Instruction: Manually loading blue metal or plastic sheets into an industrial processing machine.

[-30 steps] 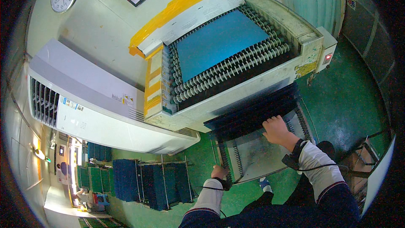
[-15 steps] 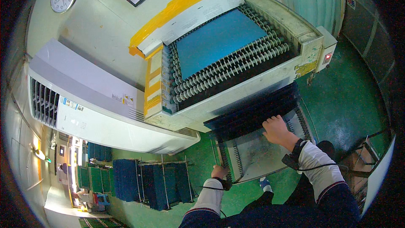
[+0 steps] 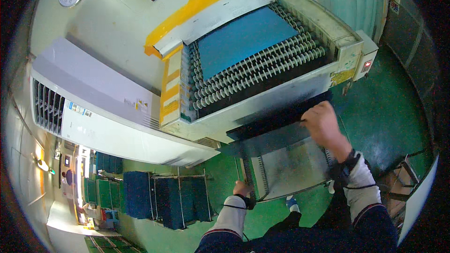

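Raised over a slotted rack (image 3: 295, 168), my right hand (image 3: 323, 124) is closed on the edge of a thin dark panel (image 3: 272, 141), which is smeared by motion. More dark panels (image 3: 281, 116) stand on edge at the rack's far end, below the machine. Low at the rack's near left corner, my left hand (image 3: 242, 188) is closed around its side frame; the fingers show only in part. Beyond the rack, a flat blue panel (image 3: 248, 40) lies on the disc rollers (image 3: 258, 75) of a conveyor machine.
A white air conditioner (image 3: 112, 112) lies along the machine's left. Wheeled racks of dark panels (image 3: 168, 199) stand at the lower left. A control box with a red switch (image 3: 368, 63) juts from the machine's right side. At the right is a brown wooden stand (image 3: 398, 178).
My right hand has risen from the rack and moved slightly right, drawing up a dark panel. The blue panel sits a little farther along the rollers. My left hand stays at the rack's side.
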A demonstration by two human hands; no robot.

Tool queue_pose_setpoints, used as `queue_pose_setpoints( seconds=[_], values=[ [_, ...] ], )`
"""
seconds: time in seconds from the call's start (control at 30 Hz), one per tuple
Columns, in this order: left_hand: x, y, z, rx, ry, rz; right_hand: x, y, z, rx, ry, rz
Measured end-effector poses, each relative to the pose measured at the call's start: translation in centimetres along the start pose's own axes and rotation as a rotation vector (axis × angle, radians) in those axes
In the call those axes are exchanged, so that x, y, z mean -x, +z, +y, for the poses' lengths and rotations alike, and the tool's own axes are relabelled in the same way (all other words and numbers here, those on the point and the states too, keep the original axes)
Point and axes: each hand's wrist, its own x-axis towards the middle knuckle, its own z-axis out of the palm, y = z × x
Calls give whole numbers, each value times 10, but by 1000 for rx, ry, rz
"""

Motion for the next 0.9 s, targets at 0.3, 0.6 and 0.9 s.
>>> queue_pose_setpoints(
  seconds=[0.3, 0.6, 0.9],
  values=[
    [-12, -6, -5, 11, -56, -109, 9, -52, 25, -958, 756, 458],
    [1, -8, 4, -20, 77, -96, 15, -1, 25, -1657, 996, 79],
    [1, -6, 3, -7, 45, -43, 26, 49, 10, -1677, 1262, 150]
  ],
)
